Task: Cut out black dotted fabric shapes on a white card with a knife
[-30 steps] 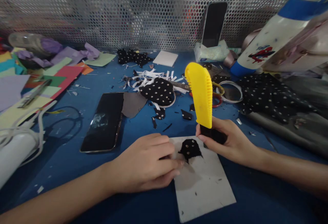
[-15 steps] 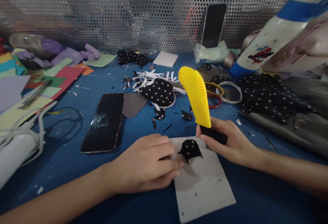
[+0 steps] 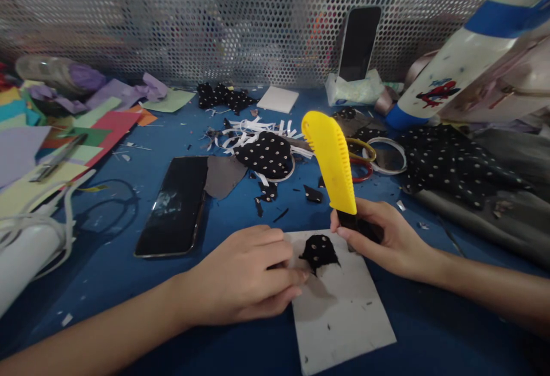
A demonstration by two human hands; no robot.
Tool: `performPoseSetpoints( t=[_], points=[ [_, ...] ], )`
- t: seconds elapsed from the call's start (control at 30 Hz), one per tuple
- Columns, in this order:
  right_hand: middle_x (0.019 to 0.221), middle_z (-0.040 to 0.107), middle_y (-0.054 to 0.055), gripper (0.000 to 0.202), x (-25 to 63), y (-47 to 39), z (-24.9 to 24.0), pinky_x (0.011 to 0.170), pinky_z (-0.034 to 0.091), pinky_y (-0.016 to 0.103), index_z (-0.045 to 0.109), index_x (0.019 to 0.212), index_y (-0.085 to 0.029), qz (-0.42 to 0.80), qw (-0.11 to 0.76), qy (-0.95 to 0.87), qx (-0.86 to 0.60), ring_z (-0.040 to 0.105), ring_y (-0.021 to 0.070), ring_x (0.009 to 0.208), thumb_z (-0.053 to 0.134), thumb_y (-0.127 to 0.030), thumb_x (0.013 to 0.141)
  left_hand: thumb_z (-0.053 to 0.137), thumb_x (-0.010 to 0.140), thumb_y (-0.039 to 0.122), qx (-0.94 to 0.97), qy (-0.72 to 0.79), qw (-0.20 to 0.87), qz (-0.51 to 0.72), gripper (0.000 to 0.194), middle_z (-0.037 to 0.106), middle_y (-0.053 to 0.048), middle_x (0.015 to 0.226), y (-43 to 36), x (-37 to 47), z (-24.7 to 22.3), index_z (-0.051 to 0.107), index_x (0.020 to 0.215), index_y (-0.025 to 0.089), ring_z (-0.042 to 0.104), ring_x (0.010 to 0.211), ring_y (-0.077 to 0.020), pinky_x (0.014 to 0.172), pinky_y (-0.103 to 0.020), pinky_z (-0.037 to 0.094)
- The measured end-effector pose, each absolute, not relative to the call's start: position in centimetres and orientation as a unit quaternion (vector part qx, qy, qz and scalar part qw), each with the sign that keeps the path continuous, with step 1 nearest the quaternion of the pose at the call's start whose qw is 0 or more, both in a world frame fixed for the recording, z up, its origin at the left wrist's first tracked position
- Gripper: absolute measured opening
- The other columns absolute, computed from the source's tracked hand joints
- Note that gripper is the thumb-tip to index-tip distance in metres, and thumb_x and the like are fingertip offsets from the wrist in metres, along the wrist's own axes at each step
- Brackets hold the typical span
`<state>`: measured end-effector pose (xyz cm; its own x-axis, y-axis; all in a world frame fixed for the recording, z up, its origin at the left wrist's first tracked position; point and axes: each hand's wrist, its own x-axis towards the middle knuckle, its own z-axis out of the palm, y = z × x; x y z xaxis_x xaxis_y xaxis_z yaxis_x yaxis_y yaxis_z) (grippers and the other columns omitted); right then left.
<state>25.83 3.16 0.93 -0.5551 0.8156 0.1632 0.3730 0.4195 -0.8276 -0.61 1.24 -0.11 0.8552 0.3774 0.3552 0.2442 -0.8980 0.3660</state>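
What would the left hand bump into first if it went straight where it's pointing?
Probably the black dotted scrap on the white card: the left hand points roughly towards its lower edge. It's hard to tell whether it would touch the scrap or pass just above.

ridged plastic tool (image 3: pixel 332 164), cloth scrap (image 3: pixel 319 251), glossy phone (image 3: pixel 175 207)

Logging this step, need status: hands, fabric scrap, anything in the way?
Right hand gripping yellow-and-black tool. Left hand at left edge of white sheet. Black dotted scrap on sheet, between hands. Dark bits on sheet, apart from scrap.
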Motion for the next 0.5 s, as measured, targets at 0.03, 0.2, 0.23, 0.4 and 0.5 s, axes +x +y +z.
performPoseSetpoints(
  t=[0.03,0.2,0.23,0.4,0.5],
  points=[
    [0.081,0.063,0.001,0.007,25.85,3.17,0.92,0.058,0.047,0.021,0.062,0.093,-0.019,0.39,0.285,-0.792,-0.373,0.058,0.0103,0.067,0.056,-0.017,0.091,0.046,0.099,0.02,0.95,0.163,0.156,0.214,0.022,0.059,-0.003,0.08,1.24,-0.6,-0.11,0.067,0.104,0.015,0.043,0.069,-0.0185,0.058,-0.033,0.033],
    [0.081,0.062,0.0,0.007,25.8,3.25,0.91,0.058,0.047,0.021,0.062,0.092,-0.019,0.395,0.279,-0.791,-0.375,0.058,0.01,0.066,0.056,-0.016,0.091,0.046,0.099,0.02,0.951,0.164,0.157,0.211,0.023,0.059,-0.004,0.08,1.22,-0.63,-0.05,0.068,0.103,0.015,0.043,0.069,-0.0187,0.058,-0.033,0.033],
    [0.081,0.063,0.0,0.007,25.78,3.26,0.93,0.058,0.047,0.021,0.062,0.092,-0.019,0.393,0.279,-0.792,-0.375,0.058,0.0102,0.066,0.056,-0.016,0.09,0.045,0.099,0.02,0.951,0.164,0.158,0.209,0.023,0.059,-0.004,0.08,1.22,-0.64,-0.05,0.067,0.103,0.015,0.043,0.069,-0.0188,0.058,-0.033,0.033],
    [0.08,0.063,0.001,0.007,25.7,3.24,1.04,0.057,0.047,0.021,0.062,0.092,-0.018,0.39,0.276,-0.792,-0.379,0.058,0.0102,0.065,0.055,-0.016,0.09,0.046,0.099,0.02,0.952,0.161,0.153,0.211,0.022,0.058,-0.004,0.079,1.24,-0.67,-0.09,0.066,0.105,0.015,0.043,0.07,-0.0188,0.059,-0.032,0.033],
    [0.081,0.063,0.0,0.008,25.66,3.31,1.0,0.059,0.047,0.02,0.062,0.092,-0.018,0.383,0.279,-0.796,-0.378,0.058,0.0096,0.067,0.055,-0.015,0.09,0.045,0.1,0.021,0.952,0.162,0.153,0.208,0.022,0.058,-0.004,0.079,1.25,-0.67,-0.09,0.066,0.105,0.016,0.044,0.069,-0.0185,0.059,-0.031,0.033]
  ],
)
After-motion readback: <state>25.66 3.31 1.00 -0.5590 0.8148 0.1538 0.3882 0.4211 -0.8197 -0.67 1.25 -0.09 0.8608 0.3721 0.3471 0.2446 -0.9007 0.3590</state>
